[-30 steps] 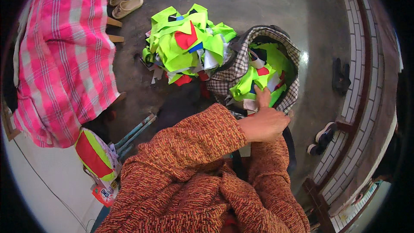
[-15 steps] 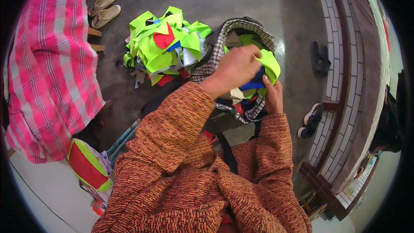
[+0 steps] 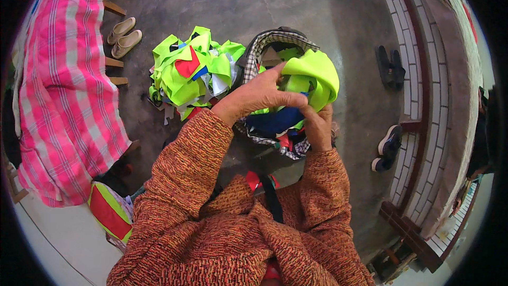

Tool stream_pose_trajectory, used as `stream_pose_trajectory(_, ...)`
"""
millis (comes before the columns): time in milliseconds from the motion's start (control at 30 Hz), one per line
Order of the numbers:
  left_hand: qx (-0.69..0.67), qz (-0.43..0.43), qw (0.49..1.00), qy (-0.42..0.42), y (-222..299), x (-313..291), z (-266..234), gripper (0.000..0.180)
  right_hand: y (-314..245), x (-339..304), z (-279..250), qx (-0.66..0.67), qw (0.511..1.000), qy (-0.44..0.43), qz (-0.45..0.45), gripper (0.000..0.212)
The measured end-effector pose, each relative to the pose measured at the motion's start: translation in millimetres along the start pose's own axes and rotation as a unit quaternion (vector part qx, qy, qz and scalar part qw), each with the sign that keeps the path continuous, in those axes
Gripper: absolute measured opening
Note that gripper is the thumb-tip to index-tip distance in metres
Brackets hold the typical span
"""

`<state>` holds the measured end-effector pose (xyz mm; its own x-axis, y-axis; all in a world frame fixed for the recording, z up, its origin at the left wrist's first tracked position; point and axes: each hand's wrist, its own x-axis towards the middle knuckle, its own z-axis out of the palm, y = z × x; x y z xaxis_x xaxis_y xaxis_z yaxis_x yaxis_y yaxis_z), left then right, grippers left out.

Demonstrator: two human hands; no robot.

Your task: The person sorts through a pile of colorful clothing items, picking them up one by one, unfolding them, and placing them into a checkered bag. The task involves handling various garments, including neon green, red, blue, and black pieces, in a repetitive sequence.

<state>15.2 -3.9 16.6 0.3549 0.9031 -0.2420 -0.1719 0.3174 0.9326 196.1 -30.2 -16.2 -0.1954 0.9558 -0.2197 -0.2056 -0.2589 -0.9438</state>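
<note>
- Lime-green cloth [image 3: 317, 71]: I'd handle it best by its edge, lightly, opening the folds without dragging neighbouring scraps.
- It lies just beyond my thumbs, over the checked bag [image 3: 257, 53].
- My right hand [image 3: 319, 130] pinches its near edge.
- My left hand [image 3: 259, 95] curves wide against it; whether it grips, I can't tell.
- Dark-blue cloth [image 3: 275, 122] sits below.

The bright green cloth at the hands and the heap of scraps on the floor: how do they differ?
The green cloth is up at the left hand and right hand; the heap lies on the floor.
The green cloth bends in a smooth curve; the heap is a crumpled jumble.
The green cloth shows one colour; the heap mixes in red, blue and white.
Both share that bright yellow-green.
</note>
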Motion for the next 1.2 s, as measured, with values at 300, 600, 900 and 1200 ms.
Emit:
stream_pose_trajectory(300, -0.008, 0.023, 0.994, 0.111, -16, 15, 14, 0.039, -22, 6, 9, 0.045, 0.999, 0.015, -0.022, 0.045)
stream_pose_trajectory(600, 0.140, 0.039, 0.985, 0.098, -32, 18, 7, 0.035, -21, 15, -6, 0.030, 0.996, 0.071, -0.045, 0.032)
stream_pose_trajectory(900, 0.200, 0.100, 0.964, 0.147, -38, 20, 18, 0.035, -3, 24, -8, 0.038, 0.990, 0.111, -0.076, 0.037)
stream_pose_trajectory(1200, 0.513, 0.205, 0.823, 0.133, -27, 11, 33, 0.034, -11, 19, 8, -0.053, 0.996, 0.048, -0.049, 0.054)
